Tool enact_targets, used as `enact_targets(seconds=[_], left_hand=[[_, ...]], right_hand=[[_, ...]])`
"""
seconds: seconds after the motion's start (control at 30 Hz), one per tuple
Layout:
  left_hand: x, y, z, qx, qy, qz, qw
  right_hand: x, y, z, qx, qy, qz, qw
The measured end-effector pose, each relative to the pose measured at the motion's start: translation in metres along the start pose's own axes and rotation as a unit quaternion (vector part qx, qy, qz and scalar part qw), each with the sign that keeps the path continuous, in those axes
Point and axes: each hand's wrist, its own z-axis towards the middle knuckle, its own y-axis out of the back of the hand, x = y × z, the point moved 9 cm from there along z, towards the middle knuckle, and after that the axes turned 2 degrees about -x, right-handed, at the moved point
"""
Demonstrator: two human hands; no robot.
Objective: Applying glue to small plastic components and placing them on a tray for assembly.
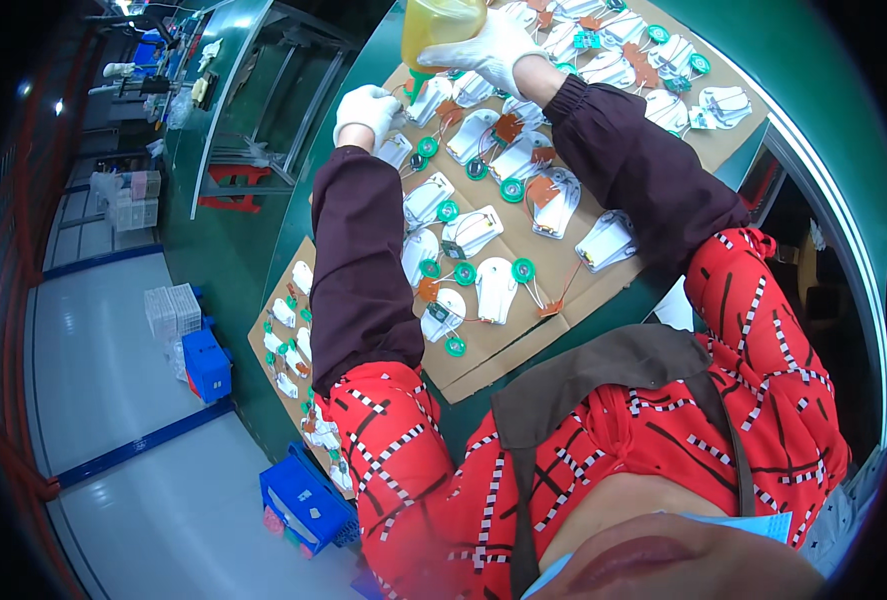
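In my white-gloved right hand (493, 48) I hold a translucent yellow squeeze bottle (443, 25), tilted with its green nozzle (418, 82) pointing down. The nozzle tip is over a white plastic part (429, 102) at the far left of the cardboard. My left hand (366, 112), also gloved, is just left of the nozzle. Its fingers are closed together at the part's edge, and what they pinch is too small to make out. Around both hands lie several white plastic housings (496, 290) with green round discs (523, 271), thin wires and orange-brown pieces (541, 190).
The housings lie on a brown cardboard sheet (483, 365) over a green table (603, 330). A second cardboard sheet (263, 345) with similar parts lies to the left. Blue bins (303, 500) and white baskets (173, 310) stand on the left. A metal frame (263, 130) stands farther back.
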Motion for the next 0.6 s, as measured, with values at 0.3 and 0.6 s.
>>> enact_targets(seconds=[0.3,0.6], left_hand=[[0.017,0.002,0.000,-0.010,0.004,-0.081,0.997],[0.015,0.004,-0.003,-0.016,-0.002,-0.076,0.997]], right_hand=[[0.003,-0.027,-0.017,0.118,0.054,0.111,0.985],[0.003,-0.038,-0.015,0.130,0.081,0.048,0.987]])
